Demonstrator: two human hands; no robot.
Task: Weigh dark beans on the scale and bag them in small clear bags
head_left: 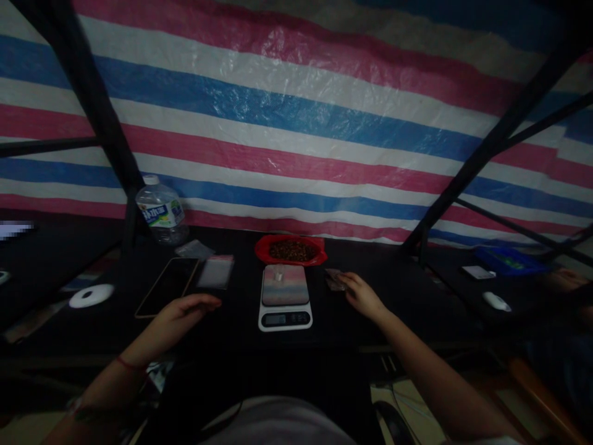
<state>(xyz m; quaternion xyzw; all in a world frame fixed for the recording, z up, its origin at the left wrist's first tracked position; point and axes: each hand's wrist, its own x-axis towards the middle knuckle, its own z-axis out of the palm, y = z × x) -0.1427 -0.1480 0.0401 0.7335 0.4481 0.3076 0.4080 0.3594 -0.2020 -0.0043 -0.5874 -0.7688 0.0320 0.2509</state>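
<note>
My right hand [364, 295] pinches the edge of a small clear bag [333, 279] with something brownish in it, at the table's surface right of the scale. My left hand [188, 312] hovers at the table's front with its fingers stretched out and nothing visible in them. Between my hands stands a white digital scale [285, 318] with a shiny plate and a small metal-looking piece [278, 274] on it. Behind the scale sits a red dish [262, 250] of small brown grains [293, 250]. A stack of clear zip bags [215, 272] lies beyond my left hand.
A phone [169, 287] and a white rounded object [91, 295] lie on the left. A clear plastic bottle [162, 213] stands behind them by a black frame post. To the right are a blue tray [512, 261], a white object [496, 301] and another person's hand [567, 279].
</note>
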